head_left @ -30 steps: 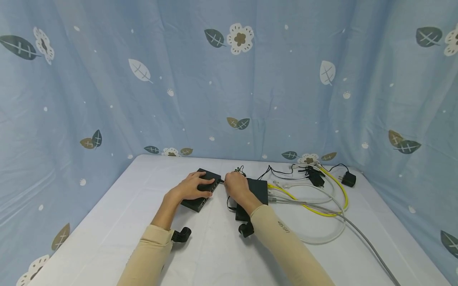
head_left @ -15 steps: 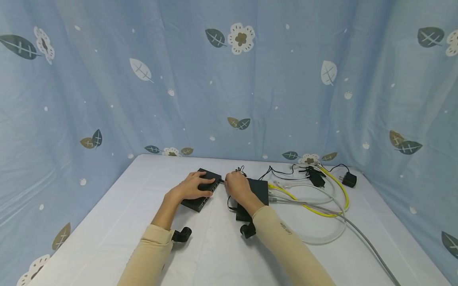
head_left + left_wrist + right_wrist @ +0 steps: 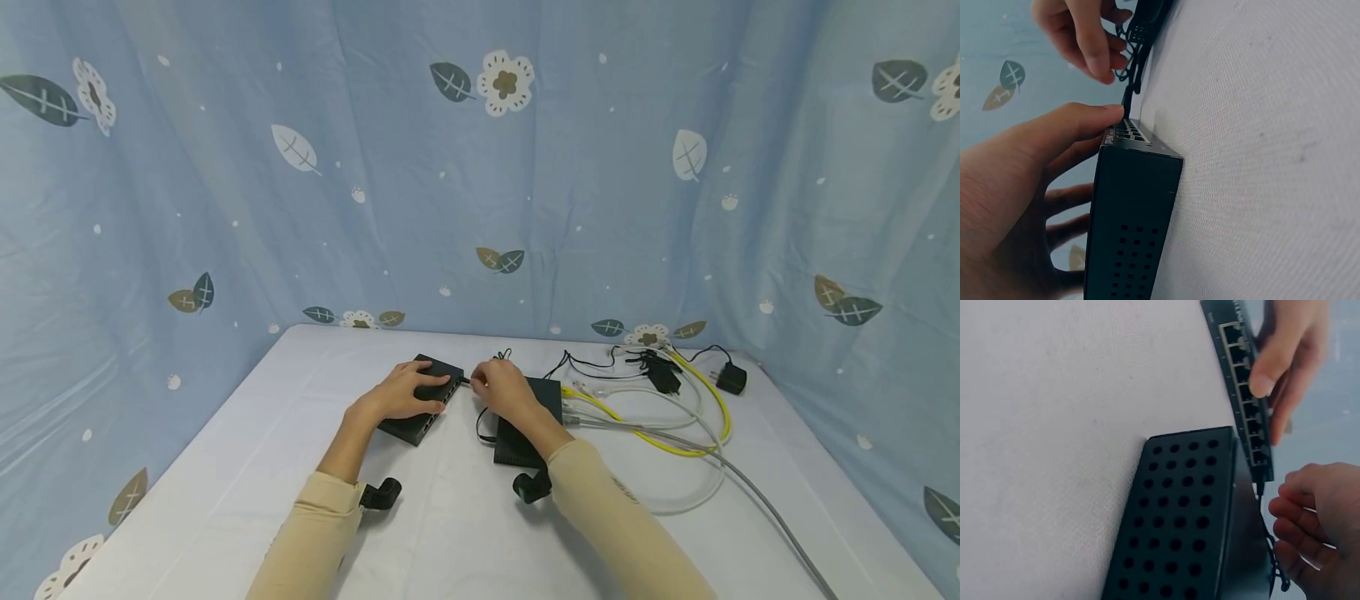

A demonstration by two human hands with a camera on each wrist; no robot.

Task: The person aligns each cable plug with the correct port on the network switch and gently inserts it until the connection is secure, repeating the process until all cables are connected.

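Note:
A black network switch (image 3: pixel 437 371) lies at a slant on the white table, its row of ports (image 3: pixel 1246 394) facing right. My left hand (image 3: pixel 399 393) rests over its top with spread fingers, the thumb at the port edge. A black power plug (image 3: pixel 465 381) sits at the switch's far end, its thin cord (image 3: pixel 1266 515) running off behind. My right hand (image 3: pixel 504 390) hovers just right of that plug, fingers loosely bent and apart from the cord in the right wrist view. Below it lies a second black box (image 3: pixel 543 404) with a vented side (image 3: pixel 1175 512).
Yellow (image 3: pixel 720 408), white (image 3: pixel 693 506) and grey (image 3: pixel 776 512) network cables spread right from the second box. Black power adapters (image 3: pixel 663 375) with tangled cords lie at the back right. A patterned blue curtain (image 3: pixel 480 183) hangs behind the table.
My right hand has loosened from its closed grip at the plug and shifted slightly right. My left hand and the switch have stayed in place.

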